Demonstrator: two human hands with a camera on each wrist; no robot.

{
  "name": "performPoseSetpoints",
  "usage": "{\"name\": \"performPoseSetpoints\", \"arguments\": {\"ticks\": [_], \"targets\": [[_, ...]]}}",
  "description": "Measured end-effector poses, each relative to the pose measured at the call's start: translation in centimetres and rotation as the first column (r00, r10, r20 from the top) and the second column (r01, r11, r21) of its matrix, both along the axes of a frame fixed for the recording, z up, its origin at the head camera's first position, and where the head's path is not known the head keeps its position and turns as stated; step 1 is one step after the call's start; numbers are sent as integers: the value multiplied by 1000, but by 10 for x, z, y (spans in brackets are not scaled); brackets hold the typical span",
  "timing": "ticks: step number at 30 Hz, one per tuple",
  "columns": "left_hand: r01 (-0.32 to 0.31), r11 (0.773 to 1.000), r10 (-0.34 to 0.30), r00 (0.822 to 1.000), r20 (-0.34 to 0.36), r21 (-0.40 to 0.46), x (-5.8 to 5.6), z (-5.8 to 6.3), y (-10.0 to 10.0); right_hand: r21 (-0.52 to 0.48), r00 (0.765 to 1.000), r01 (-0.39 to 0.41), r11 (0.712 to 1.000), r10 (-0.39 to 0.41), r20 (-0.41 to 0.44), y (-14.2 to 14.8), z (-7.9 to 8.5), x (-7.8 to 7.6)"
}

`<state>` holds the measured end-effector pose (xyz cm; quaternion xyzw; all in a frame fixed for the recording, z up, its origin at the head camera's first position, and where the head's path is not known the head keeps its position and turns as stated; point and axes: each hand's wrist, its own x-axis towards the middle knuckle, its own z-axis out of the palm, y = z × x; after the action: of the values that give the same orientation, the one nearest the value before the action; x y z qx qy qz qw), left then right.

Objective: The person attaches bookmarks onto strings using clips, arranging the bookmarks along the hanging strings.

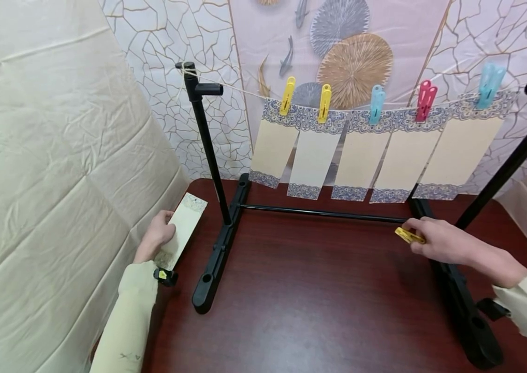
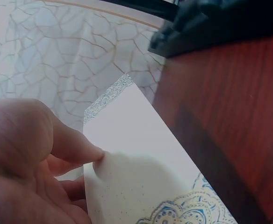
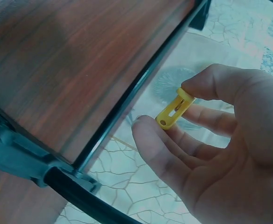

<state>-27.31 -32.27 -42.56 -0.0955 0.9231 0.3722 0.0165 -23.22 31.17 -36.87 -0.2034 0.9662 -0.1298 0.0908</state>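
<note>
At the left side, my left hand (image 1: 158, 234) pinches a pale paper card (image 1: 183, 226) by its long edge, thumb on the face. Blue lace patterning shows at both ends of the card (image 2: 136, 135) in the left wrist view. My right hand (image 1: 445, 239), by the right foot of the black rack, holds a yellow clothespin (image 1: 409, 235) between thumb and fingers. Close up in the right wrist view, the clothespin (image 3: 175, 109) lies across the fingertips. Above, several similar cards (image 1: 361, 158) hang in a row from a string, each under a clothespin.
The black rack's left post (image 1: 208, 145) and left foot (image 1: 217, 264) stand just right of my left hand. A thin crossbar (image 1: 319, 212) joins the feet low over the dark red table (image 1: 310, 300). Pale cloth (image 1: 58, 171) hangs along the left side.
</note>
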Motion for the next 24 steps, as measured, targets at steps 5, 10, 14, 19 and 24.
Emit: {"name": "performPoseSetpoints", "arguments": {"ticks": [5, 10, 14, 19, 24], "targets": [[-23, 999, 26, 997, -66, 45, 3, 10, 5, 2, 999, -23, 1000, 23, -40, -2, 8, 1], [-56, 993, 67, 992, -110, 103, 7, 20, 11, 9, 995, -38, 999, 38, -87, -8, 15, 4], [-82, 990, 98, 986, -138, 116, 12, 28, 14, -16, 989, -50, 999, 47, -143, -15, 22, 9], [-112, 984, 139, 969, -204, 138, 19, 42, 19, -43, 981, -34, 998, 25, -191, -26, 35, 16], [-127, 968, 181, 950, -254, 217, 23, 52, 24, -62, 964, -44, 997, 26, -266, -34, 48, 23]]}}
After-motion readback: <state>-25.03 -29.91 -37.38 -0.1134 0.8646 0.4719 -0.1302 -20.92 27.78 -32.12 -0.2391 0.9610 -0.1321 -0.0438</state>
